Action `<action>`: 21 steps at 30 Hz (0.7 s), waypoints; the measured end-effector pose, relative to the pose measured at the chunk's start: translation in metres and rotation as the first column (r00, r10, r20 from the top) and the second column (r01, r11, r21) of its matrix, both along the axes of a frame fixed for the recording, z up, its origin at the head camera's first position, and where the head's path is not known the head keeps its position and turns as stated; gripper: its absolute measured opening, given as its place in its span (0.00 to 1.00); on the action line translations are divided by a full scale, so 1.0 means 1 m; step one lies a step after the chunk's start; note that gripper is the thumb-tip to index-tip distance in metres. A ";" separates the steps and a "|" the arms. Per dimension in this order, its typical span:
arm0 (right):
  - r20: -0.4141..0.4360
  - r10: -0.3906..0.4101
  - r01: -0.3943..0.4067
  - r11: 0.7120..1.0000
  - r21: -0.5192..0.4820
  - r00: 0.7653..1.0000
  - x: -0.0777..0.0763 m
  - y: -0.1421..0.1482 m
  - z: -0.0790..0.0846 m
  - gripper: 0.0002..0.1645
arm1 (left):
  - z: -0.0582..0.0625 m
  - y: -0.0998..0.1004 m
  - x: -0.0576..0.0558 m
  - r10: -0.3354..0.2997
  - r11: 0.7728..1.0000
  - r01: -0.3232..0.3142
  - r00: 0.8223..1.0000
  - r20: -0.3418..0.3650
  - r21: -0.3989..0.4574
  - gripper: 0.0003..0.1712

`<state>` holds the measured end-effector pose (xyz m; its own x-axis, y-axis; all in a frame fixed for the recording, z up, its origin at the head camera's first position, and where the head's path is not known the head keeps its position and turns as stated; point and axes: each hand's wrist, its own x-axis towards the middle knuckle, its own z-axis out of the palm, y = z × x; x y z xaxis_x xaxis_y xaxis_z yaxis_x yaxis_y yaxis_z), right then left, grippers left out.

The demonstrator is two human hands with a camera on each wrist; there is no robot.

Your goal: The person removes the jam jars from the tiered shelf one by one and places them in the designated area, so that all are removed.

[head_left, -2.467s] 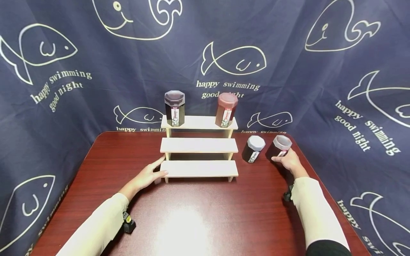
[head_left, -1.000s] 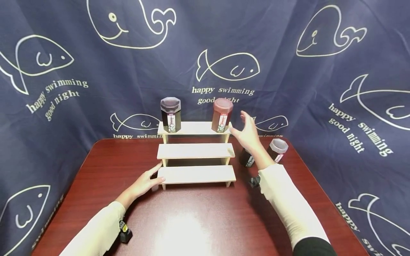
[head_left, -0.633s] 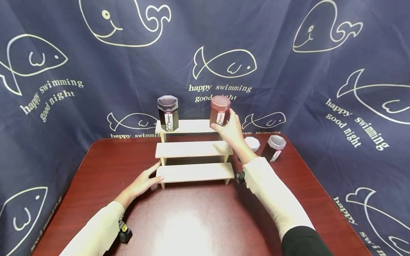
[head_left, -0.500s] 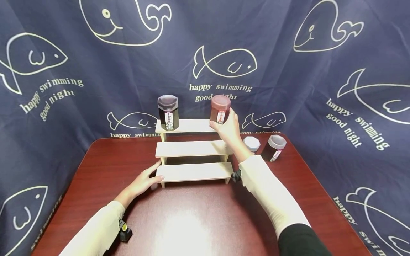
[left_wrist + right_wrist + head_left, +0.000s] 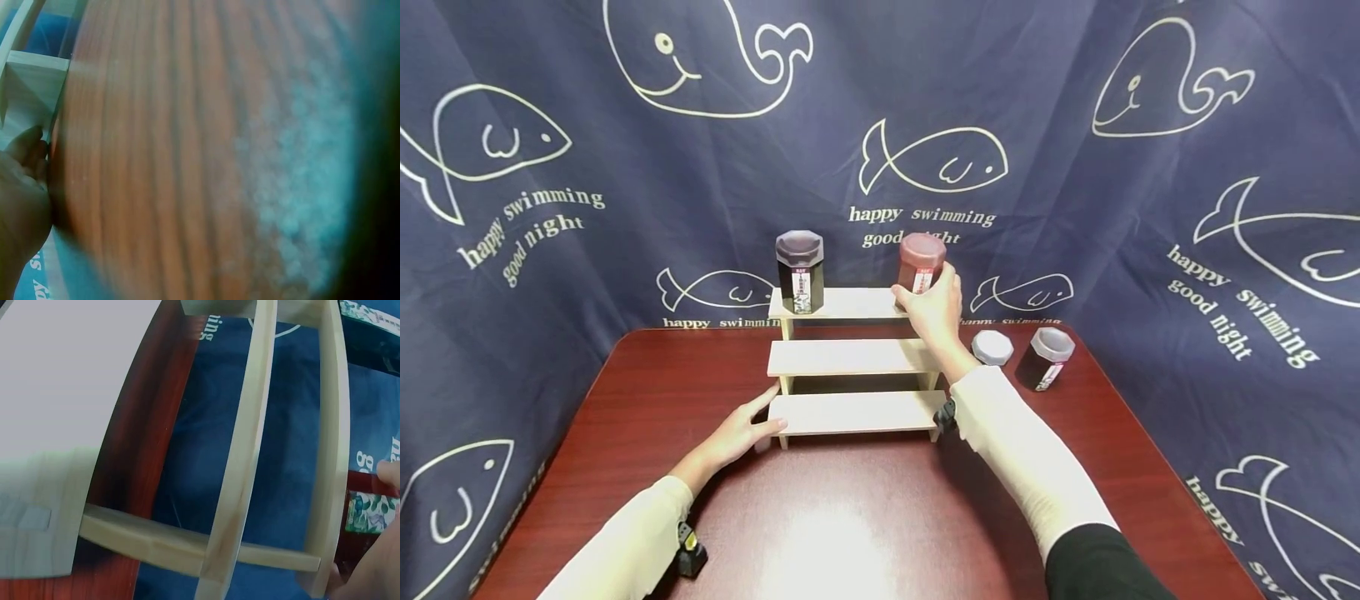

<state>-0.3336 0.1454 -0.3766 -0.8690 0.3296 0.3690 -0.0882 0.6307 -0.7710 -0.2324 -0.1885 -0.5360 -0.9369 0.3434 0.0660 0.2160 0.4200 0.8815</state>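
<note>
A three-step wooden display rack (image 5: 850,358) stands on the table. My right hand (image 5: 936,310) grips a jar with a reddish lid (image 5: 922,250) at the right end of the top step; thumb in front, fingers round its right side. The right wrist view shows part of this jar's floral label (image 5: 372,512) beside my fingers. A dark jar with a greyish-purple lid (image 5: 801,275) stands upright at the top step's left end. My left hand (image 5: 733,433) holds the bottom step's left end between thumb and fingers. In the left wrist view, my fingers (image 5: 28,147) lie against the side panel.
Right of the rack, a white-lidded jar (image 5: 992,348) stands on the reddish-brown table (image 5: 737,533), partly hidden by my right forearm. Another dark jar with a clear-grey lid (image 5: 1045,360) is near the right edge. A blue fish-print curtain (image 5: 700,183) hangs behind.
My right hand has left the dark jar at the far right, moved left and up, and taken hold of the red-lidded jar. My left hand stays at the rack.
</note>
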 end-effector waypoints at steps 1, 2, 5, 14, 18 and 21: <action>-0.008 0.004 -0.004 1.000 -0.003 1.000 0.000 0.001 0.000 0.56 | 0.000 0.000 0.000 0.002 1.000 -0.002 1.000 -0.002 -0.002 0.44; -0.014 0.008 -0.008 1.000 -0.005 1.000 0.000 0.002 0.001 0.56 | 0.000 0.000 0.000 0.003 1.000 -0.003 1.000 -0.003 0.000 0.44; -0.035 0.024 -0.025 1.000 -0.017 0.999 -0.001 0.005 0.002 0.52 | 0.000 0.001 0.000 0.000 1.000 0.000 1.000 -0.014 -0.011 0.44; -0.060 0.051 -0.051 0.999 -0.001 0.997 0.002 0.022 0.011 0.53 | 0.002 0.002 0.002 0.005 0.999 -0.006 1.000 -0.009 -0.046 0.44; -0.079 0.068 -0.068 0.998 0.014 0.995 0.014 0.034 0.018 0.54 | -0.003 -0.001 0.000 0.008 0.998 -0.008 1.000 0.004 -0.057 0.46; -0.092 0.077 -0.076 0.997 0.018 0.993 0.026 0.045 0.025 0.54 | 0.000 -0.003 -0.001 0.014 0.998 -0.014 1.000 0.009 -0.060 0.47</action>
